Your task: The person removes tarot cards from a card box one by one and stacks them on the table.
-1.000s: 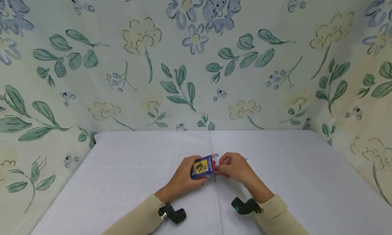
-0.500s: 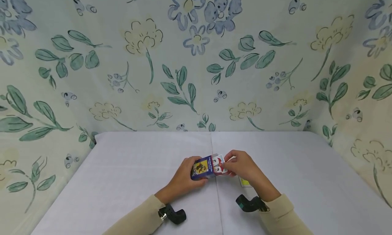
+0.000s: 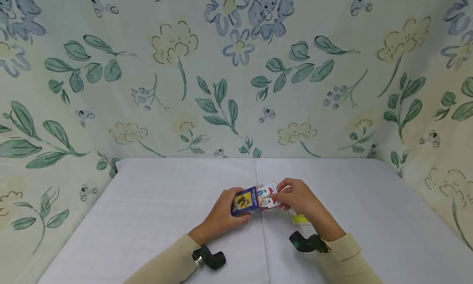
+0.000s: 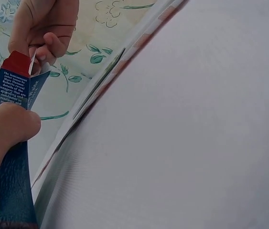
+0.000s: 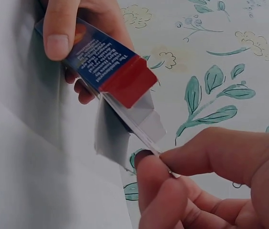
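Note:
My left hand (image 3: pixel 221 212) holds a dark blue card box (image 3: pixel 244 202) with a yellow picture panel, tilted above the table. Its thumb presses the narrow printed side in the left wrist view. A white-bordered card (image 3: pixel 267 197) with a red and blue picture sticks well out of the open right end. The thumb and index finger of my right hand (image 3: pixel 300 198) pinch its outer edge. In the right wrist view the box's red flap (image 5: pixel 130 82) and a grey-white flap (image 5: pixel 112 131) stand folded out; how many cards are pinched I cannot tell.
A yellow card-like piece with a pale border (image 3: pixel 298 218) lies on the table, partly behind my right wrist. The white tablecloth (image 3: pixel 166 193) has a crease down its middle. Floral fabric (image 3: pixel 236 91) rises at the back and sides.
My right hand has moved to the right, drawing the card out of the box. The yellow piece on the table has come into clearer view. My left hand and the box stay nearly still.

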A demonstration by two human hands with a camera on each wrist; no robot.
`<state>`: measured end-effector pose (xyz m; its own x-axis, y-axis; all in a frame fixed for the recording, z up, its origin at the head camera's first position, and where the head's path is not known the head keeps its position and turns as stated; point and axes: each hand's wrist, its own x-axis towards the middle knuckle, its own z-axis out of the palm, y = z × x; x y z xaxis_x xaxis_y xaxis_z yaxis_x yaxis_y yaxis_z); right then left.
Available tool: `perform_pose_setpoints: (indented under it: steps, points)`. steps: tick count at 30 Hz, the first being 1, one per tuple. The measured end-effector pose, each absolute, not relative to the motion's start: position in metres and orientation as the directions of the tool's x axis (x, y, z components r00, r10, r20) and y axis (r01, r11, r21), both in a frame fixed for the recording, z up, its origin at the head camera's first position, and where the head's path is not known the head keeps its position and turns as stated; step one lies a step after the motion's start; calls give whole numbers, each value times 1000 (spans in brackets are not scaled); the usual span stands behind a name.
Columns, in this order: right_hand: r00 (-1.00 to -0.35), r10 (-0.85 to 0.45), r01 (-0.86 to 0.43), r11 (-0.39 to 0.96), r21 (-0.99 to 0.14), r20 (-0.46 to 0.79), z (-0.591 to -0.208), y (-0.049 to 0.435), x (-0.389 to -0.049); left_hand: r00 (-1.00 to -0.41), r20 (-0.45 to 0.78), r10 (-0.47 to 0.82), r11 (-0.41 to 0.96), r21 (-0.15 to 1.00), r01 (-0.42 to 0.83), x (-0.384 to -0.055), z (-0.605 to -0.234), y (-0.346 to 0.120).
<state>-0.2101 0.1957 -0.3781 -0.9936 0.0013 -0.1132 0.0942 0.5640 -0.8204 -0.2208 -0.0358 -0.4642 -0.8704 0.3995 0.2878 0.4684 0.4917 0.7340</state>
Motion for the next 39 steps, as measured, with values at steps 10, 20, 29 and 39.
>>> perform_pose_setpoints:
  steps: [10, 20, 29, 39]
  points:
    - [-993, 2, 98, 564, -820, -117, -372, 204, -211, -870, 295, 394, 498, 727, 472, -222, -465, -36]
    - [-990, 13, 123, 569, -813, -141, -369, 211, -208, -877, 287, 386, 510, 725, 462, -220, -469, -37]
    - [-992, 21, 116, 571, -813, -127, -364, 219, -208, -874, 292, 387, 503, 728, 466, -221, -466, -36]
    - [-995, 30, 97, 576, -811, -97, -356, 231, -208, -880, 276, 388, 507, 733, 453, -222, -465, -36]
